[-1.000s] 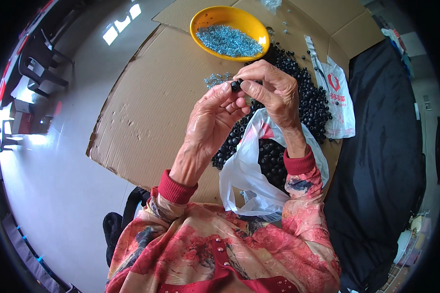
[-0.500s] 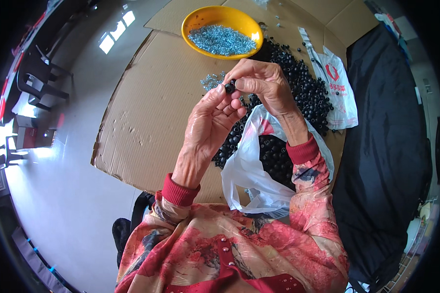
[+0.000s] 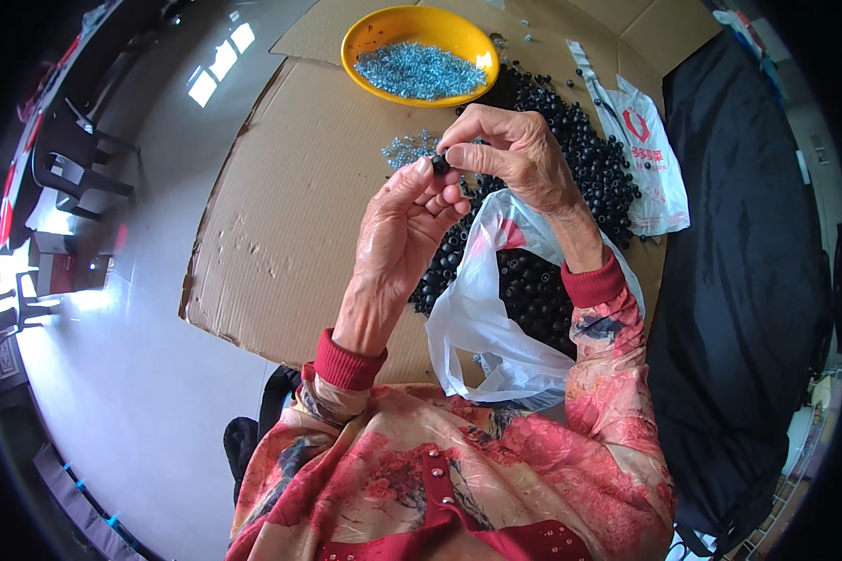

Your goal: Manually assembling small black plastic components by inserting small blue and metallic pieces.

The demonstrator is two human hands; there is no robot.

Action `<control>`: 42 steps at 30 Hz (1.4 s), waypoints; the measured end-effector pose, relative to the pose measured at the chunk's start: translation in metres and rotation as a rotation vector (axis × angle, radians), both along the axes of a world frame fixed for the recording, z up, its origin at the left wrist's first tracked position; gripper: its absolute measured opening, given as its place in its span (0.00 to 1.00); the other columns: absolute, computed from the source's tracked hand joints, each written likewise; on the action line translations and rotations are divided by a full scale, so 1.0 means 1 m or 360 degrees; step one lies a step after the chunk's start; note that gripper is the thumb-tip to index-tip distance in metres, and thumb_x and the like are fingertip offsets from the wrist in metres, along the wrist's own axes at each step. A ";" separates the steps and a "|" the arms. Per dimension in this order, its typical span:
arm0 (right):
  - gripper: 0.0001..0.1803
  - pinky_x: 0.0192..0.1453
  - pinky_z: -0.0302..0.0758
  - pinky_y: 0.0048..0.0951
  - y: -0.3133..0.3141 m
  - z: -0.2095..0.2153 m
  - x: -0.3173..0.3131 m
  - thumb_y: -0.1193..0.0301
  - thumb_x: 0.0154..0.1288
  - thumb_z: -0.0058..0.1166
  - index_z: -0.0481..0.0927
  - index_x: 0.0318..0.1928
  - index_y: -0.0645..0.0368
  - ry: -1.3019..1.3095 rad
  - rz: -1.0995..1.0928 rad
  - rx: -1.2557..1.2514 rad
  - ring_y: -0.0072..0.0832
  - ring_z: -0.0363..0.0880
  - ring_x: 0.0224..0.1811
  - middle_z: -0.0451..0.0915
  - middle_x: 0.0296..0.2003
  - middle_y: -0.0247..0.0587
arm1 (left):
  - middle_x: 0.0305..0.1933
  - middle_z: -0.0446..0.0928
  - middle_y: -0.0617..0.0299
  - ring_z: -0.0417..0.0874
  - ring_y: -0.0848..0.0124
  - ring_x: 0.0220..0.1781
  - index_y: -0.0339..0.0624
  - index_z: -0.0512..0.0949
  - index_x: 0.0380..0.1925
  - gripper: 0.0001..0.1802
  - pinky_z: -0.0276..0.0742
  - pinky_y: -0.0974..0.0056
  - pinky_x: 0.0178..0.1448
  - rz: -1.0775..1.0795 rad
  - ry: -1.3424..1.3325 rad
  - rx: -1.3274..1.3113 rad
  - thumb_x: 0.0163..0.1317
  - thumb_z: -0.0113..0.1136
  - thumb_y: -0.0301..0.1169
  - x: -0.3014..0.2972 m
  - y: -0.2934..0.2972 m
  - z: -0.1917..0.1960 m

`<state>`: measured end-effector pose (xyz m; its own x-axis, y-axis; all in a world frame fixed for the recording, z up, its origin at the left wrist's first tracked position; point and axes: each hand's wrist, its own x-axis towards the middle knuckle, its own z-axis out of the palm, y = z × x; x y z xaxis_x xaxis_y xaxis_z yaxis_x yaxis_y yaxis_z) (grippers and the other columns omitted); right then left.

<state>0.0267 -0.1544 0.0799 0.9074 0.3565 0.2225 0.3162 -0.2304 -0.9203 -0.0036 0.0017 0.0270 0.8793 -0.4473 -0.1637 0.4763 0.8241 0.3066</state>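
My left hand pinches a small round black knob-like piece between thumb and fingertips, its other fingers curled loosely below. From the right, my right hand meets it, thumb and forefinger closed together at the top of the piece. Whatever sits between those right fingertips is too small or hidden to make out. Beneath and beyond the hands spreads a heap of similar black pieces, some showing a hole. A few small shiny bluish pieces lie on the cardboard just past my left fingertips.
A yellow bowl of shiny bluish pieces stands at the far side of the cardboard. Nearer me, an opened white plastic bag holds more black pieces. Another flat bag lies right, beside black fabric. Chairs stand left.
The black piece has turned a little in my left fingertips. My right fingers have shifted slightly over its top. The whole view has moved a little.
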 end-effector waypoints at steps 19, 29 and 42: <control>0.12 0.43 0.71 0.32 0.013 -0.006 -0.013 0.76 0.46 0.59 0.76 0.35 0.62 -0.0865 -0.0237 -0.0480 0.36 0.76 0.35 0.76 0.31 0.42 | 0.34 0.77 0.58 0.78 0.72 0.34 0.38 0.72 0.38 0.09 0.77 0.63 0.46 0.0032 0.0066 0.0008 0.63 0.51 0.32 0.003 0.002 -0.003; 0.15 0.48 0.71 0.37 0.015 -0.017 -0.012 0.77 0.44 0.59 0.74 0.36 0.64 -0.1152 -0.0254 -0.0652 0.39 0.73 0.39 0.73 0.35 0.45 | 0.39 0.76 0.56 0.77 0.69 0.40 0.37 0.71 0.41 0.10 0.72 0.59 0.54 0.0024 -0.0044 -0.0023 0.63 0.49 0.30 0.007 0.000 -0.016; 0.11 0.46 0.73 0.36 0.008 -0.019 -0.010 0.77 0.48 0.57 0.77 0.35 0.66 -0.1282 -0.0185 -0.0622 0.38 0.76 0.38 0.77 0.33 0.44 | 0.33 0.76 0.59 0.78 0.69 0.36 0.37 0.71 0.35 0.07 0.73 0.61 0.51 0.0030 -0.0091 0.0071 0.63 0.50 0.30 0.011 -0.004 -0.010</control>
